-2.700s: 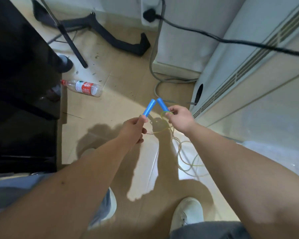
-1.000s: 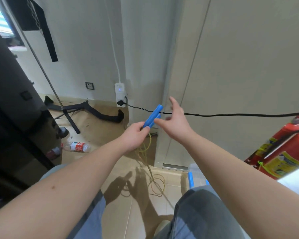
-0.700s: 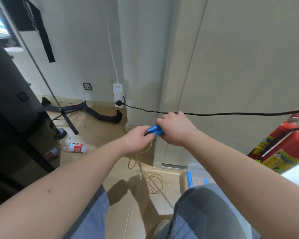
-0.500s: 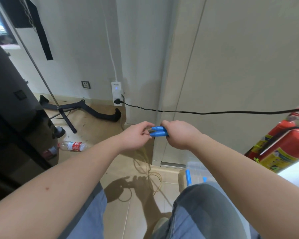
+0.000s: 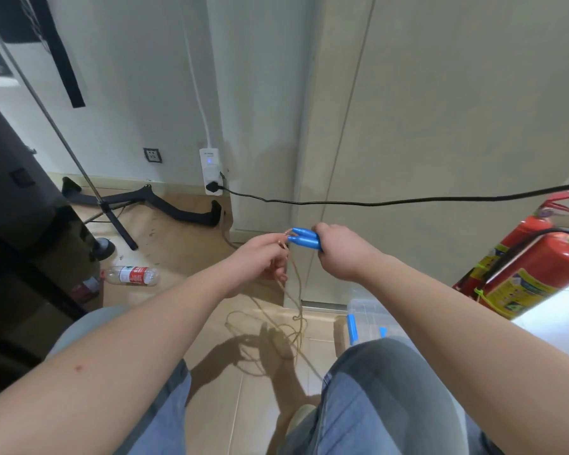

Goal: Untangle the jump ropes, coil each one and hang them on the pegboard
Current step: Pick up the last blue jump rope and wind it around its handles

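Observation:
Two blue jump rope handles point(image 5: 304, 238) lie side by side in my right hand point(image 5: 337, 249), which is closed around them, tips pointing left. My left hand point(image 5: 263, 257) pinches the thin yellowish cord point(image 5: 293, 290) right where it leaves the handles. From there the cord hangs down and lies in loose tangled loops point(image 5: 270, 336) on the tiled floor between my knees. No pegboard is in view.
A black cable point(image 5: 391, 201) stretches from a wall socket strip point(image 5: 211, 170) across to the right. A red fire extinguisher point(image 5: 526, 257) stands at right, a clear bin with blue clips point(image 5: 365, 318) by my right knee. A plastic bottle point(image 5: 132, 275) and a black stand base point(image 5: 165, 205) are at left.
I rose and looked up from the floor. Both handles came together into my right hand, and my left hand slid off them onto the cord.

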{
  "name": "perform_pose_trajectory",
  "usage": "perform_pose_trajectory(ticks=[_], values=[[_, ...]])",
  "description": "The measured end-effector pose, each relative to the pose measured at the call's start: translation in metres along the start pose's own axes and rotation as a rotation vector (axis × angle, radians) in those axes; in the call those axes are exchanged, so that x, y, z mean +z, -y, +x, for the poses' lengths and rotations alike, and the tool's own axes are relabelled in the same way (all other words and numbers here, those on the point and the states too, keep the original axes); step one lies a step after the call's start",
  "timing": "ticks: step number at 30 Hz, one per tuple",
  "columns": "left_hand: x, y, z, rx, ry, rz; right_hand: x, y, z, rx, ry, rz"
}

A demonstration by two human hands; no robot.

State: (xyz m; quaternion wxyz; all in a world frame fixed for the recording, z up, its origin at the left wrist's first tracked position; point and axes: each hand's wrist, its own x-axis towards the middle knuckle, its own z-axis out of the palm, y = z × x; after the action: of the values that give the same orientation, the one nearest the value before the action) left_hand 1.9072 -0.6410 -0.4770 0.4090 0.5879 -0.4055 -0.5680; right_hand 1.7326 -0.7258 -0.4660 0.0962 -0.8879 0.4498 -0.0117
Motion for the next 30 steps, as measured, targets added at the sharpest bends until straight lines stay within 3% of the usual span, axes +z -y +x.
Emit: perform_pose_trajectory(ticks=[3, 12, 18, 21, 23, 27, 30], values=[[-0.003, 0.000, 0.002, -0.024, 0.020, -0.019, 0.003, -0.002, -0.004, -0.002, 0.009, -0.032], [-0.003, 0.004, -0.001, 0.183, -0.167, 0.527, 0.004, -0.002, -0.011, -0.032, -0.001, -0.099], [-0.008, 0.006, -0.001, 0.300, -0.165, 0.606, 0.005, -0.004, -0.013, 0.068, 0.106, 0.043], [-0.018, 0.011, -0.006, 0.466, -0.205, 0.840, 0.003, -0.005, -0.013, 0.224, 0.123, 0.158], [-0.021, 0.013, -0.005, 0.533, -0.273, 0.978, 0.000, -0.003, -0.017, 0.287, 0.233, 0.215], [-0.024, 0.014, 0.007, 0.522, -0.438, 0.786, -0.003, 0.009, -0.027, 0.159, 0.565, 0.260], [-0.023, 0.017, 0.008, 0.456, -0.438, 0.685, -0.010, 0.023, -0.032, 0.087, 0.574, 0.470]])
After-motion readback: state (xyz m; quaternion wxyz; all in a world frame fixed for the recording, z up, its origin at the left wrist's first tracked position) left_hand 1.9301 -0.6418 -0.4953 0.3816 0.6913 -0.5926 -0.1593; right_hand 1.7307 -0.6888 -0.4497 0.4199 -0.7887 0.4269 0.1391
